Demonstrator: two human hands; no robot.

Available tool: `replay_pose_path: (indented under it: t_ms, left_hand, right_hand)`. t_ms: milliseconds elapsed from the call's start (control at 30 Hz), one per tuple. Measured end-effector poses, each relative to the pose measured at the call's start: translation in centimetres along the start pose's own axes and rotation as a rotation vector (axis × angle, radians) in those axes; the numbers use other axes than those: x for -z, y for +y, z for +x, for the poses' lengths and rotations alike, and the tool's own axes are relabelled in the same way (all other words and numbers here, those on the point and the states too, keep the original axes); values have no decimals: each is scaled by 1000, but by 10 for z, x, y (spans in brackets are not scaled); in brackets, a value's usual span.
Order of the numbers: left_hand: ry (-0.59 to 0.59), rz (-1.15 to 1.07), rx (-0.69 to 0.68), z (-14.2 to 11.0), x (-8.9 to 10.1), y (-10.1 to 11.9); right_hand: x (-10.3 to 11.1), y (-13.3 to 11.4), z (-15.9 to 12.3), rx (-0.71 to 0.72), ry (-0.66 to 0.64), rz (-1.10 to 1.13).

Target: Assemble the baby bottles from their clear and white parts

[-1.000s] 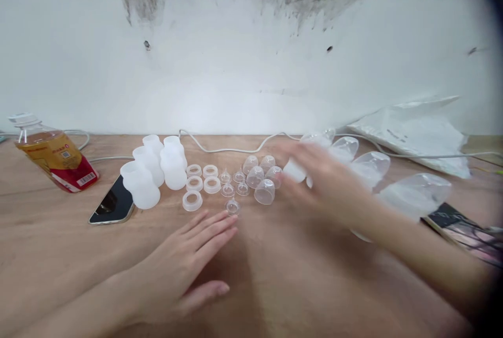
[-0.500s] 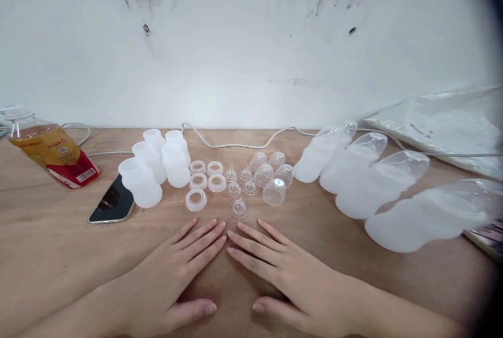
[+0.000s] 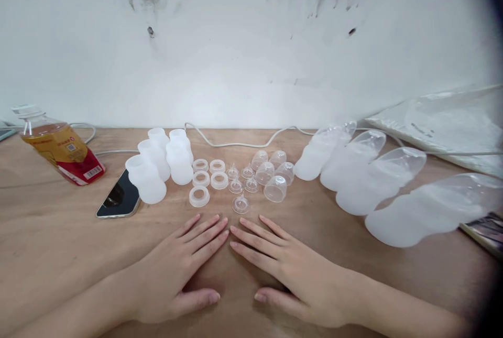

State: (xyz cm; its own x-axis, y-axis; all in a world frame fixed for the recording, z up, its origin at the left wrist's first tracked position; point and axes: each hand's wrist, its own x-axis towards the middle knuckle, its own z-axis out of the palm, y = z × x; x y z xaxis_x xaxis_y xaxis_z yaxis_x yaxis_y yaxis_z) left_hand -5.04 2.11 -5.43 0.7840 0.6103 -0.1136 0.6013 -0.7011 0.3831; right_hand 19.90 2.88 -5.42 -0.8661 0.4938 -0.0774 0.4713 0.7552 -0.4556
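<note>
My left hand (image 3: 176,264) lies flat on the wooden table, fingers spread and holding nothing. Opposite it, my right hand (image 3: 291,272) rests the same way, its fingertips close to those of the left. Just beyond the fingertips sits a clear bottle nipple (image 3: 241,204), with several more behind it. To their left are several translucent screw rings (image 3: 199,196), and to their right several clear dome caps (image 3: 275,188). Several open white baby bottle bodies (image 3: 146,181) stand at the left. On the right, several capped baby bottles (image 3: 396,220) form a row.
A smartphone (image 3: 119,197) lies partly behind the bottle bodies. Further left stands a drink bottle (image 3: 65,149) with amber liquid. A white cable (image 3: 236,145) runs along the wall. At right are a plastic bag (image 3: 444,118) and a dark flat item (image 3: 485,233) at the edge.
My right hand has come back from the dome caps and bottles at right to lie flat beside my left hand. Over the last half second both hands have stayed still; the view shifted slightly.
</note>
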Motion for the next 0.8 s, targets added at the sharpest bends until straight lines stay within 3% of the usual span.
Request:
replay_pose_path:
  t_ms: [300, 367, 433, 567, 667, 800]
  left_hand:
    - [7, -36, -4, -4, 4, 3]
    - [106, -85, 29, -5, 7, 3]
    - [281, -113, 116, -2, 11, 0]
    - [600, 62, 224, 12, 14, -14]
    - [618, 272, 210, 21, 8, -29]
    - [589, 352, 230, 25, -4, -45]
  right_hand:
    - [1, -3, -1, 10, 22, -75]
    - [3, -5, 0, 2, 125, -53]
    - [6, -7, 5, -50, 299, -11]
    - [11, -4, 26, -313, 579, 1]
    - [8, 6, 42, -445, 580, -59]
    - [-2, 19, 49, -458, 501, -224]
